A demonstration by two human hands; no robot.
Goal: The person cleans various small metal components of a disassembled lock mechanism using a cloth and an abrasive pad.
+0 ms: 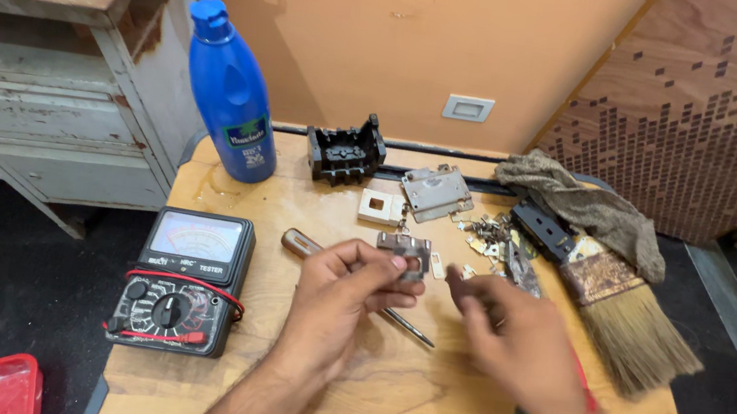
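Wooden tabletop (378, 403) carries everything, and I read it largest to smallest; blue plastic bottle (232, 91) stands upright at the back left, near the wall; analogue multimeter (182, 279) lies flat at the left edge, red lead looped across its face; a flat paintbrush (631, 324) lies at the right, bristles toward me, with a crumpled brown rag (592, 209) behind it.

Step in hand, as I judge it: inspection or fitting of a small metal part (407, 255); it is off the table, pinched between thumb and fingertips of the left hand (341, 295), above the table's middle; right hand (519, 341) is blurred, fingers loosely spread just right of the part, and I cannot tell whether it grips anything.

Next move would call for a fine fingertip grip and a steady left hand.

Clutter close by: a screwdriver (357, 285) lies on the table beneath the left hand; black plastic housing (345, 151), grey metal plate (435, 191), a small cream square piece (381, 207), and a scatter of small metal bits (495, 241) lie behind the hands, crowding any set-down spot.
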